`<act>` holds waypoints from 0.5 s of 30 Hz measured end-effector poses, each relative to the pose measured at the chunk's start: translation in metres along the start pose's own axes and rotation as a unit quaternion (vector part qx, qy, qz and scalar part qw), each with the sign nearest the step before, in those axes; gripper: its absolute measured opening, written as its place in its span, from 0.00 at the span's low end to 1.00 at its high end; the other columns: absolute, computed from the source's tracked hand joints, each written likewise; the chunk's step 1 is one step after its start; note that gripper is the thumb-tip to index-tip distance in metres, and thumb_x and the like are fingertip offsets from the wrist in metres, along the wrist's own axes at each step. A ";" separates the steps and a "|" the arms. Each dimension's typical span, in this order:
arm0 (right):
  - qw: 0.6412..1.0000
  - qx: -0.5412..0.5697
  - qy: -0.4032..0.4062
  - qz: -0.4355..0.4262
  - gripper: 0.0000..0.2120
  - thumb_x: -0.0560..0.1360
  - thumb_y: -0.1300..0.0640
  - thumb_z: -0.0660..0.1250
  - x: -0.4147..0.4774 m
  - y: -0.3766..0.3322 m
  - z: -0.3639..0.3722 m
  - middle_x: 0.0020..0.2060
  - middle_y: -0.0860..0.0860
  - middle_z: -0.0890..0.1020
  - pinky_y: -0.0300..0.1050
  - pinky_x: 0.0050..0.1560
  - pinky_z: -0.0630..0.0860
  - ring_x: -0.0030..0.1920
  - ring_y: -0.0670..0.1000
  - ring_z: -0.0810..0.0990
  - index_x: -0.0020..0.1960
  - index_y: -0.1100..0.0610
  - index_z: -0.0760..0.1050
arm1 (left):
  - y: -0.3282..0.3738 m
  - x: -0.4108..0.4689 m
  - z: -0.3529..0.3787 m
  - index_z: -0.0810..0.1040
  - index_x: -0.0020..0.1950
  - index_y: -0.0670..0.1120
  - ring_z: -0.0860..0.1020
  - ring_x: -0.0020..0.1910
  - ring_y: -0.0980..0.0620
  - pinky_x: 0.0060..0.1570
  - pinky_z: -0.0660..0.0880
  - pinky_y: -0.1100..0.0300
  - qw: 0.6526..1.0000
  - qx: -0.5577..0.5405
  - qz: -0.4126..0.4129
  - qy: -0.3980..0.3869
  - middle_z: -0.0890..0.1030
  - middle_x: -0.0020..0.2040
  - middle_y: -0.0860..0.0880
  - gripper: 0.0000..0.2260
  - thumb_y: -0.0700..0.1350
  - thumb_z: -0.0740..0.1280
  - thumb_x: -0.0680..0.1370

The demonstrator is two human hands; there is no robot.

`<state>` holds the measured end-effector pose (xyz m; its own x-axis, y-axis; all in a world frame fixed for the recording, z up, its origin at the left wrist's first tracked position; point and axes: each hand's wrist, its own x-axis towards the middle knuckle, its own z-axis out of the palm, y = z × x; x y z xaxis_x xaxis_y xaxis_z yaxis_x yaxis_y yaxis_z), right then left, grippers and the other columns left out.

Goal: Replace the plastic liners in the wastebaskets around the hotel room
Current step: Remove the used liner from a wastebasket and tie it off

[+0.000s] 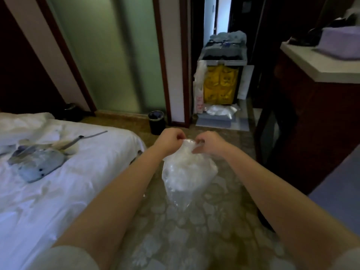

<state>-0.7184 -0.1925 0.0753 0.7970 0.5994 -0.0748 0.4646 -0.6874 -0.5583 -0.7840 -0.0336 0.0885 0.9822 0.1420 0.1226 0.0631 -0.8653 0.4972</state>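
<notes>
My left hand and right hand both pinch the top of a clear crumpled plastic liner, hanging over the patterned carpet, nearer me than the small black round wastebasket.

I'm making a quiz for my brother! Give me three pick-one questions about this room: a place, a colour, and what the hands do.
1. Where is the black bin? A. on the bed B. on the floor C. on the counter
2. What colour is the sack on the cart? A. yellow B. red C. black
3. What do the left hand and right hand do to the plastic bag? A. pinch its top B. nothing C. drop it
Answers: B, it stands on the floor; A, it is bright yellow; A, fingers grip the bag's top edge.
</notes>
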 end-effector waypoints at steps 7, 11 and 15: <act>0.993 0.026 0.105 0.036 0.09 0.70 0.51 0.76 0.082 0.095 -0.078 0.41 0.49 0.79 0.46 0.43 0.73 0.46 0.52 0.77 0.43 0.51 0.76 | 0.047 0.143 0.046 0.78 0.58 0.43 0.77 0.54 0.47 0.53 0.73 0.57 0.999 -0.021 0.034 -0.008 0.79 0.55 0.45 0.12 0.42 0.65 0.75; 0.990 0.016 0.125 0.060 0.09 0.70 0.52 0.76 0.148 0.139 -0.107 0.39 0.47 0.78 0.47 0.44 0.73 0.45 0.51 0.77 0.42 0.52 0.76 | 0.043 0.240 0.078 0.70 0.68 0.44 0.74 0.60 0.49 0.58 0.71 0.58 0.995 -0.031 0.065 -0.072 0.72 0.63 0.46 0.29 0.50 0.74 0.70; 0.988 -0.020 0.126 0.083 0.10 0.70 0.52 0.76 0.236 0.177 -0.136 0.42 0.48 0.78 0.46 0.45 0.73 0.47 0.50 0.78 0.47 0.55 0.79 | 0.024 0.349 0.104 0.67 0.71 0.45 0.73 0.62 0.48 0.59 0.70 0.57 0.988 0.008 0.109 -0.110 0.72 0.65 0.45 0.32 0.47 0.75 0.70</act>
<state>-0.3956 -0.2285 0.0707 0.9324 0.3583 0.0481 0.3291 -0.7863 -0.5230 -0.4208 -0.0553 0.0540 0.9874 -0.1545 0.0340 -0.1524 -0.8714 0.4662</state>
